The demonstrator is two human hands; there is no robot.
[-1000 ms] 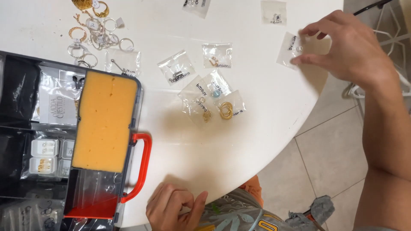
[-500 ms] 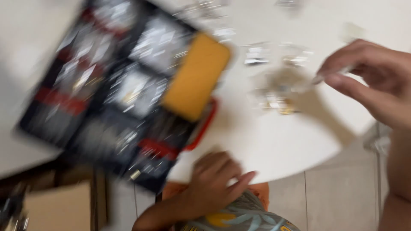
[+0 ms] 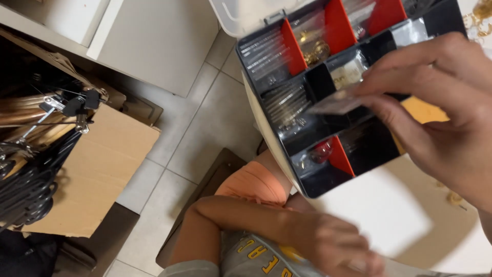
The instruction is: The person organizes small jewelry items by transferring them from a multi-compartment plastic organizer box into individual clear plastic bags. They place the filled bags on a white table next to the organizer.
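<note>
My right hand (image 3: 441,102) pinches a small clear plastic bag (image 3: 335,102) between thumb and fingers. It hovers just above the middle compartments of a black organizer box (image 3: 307,191) with red dividers. The box lies open on the white round table (image 3: 389,215), and its compartments hold small packets and gold-coloured pieces. My left hand (image 3: 333,246) is blurred at the bottom, low by the table's edge above my lap. Its fingers are loose and nothing shows in it.
On the tiled floor (image 3: 205,118) to the left stands a cardboard box (image 3: 97,164) beside a bundle of black hangers (image 3: 25,184). A white cabinet (image 3: 154,36) is at the top left. Gold rings (image 3: 482,10) lie at the table's far right.
The view has swung left toward the floor. My right hand has come from the far right of the table to over the organizer box, carrying the small bag.
</note>
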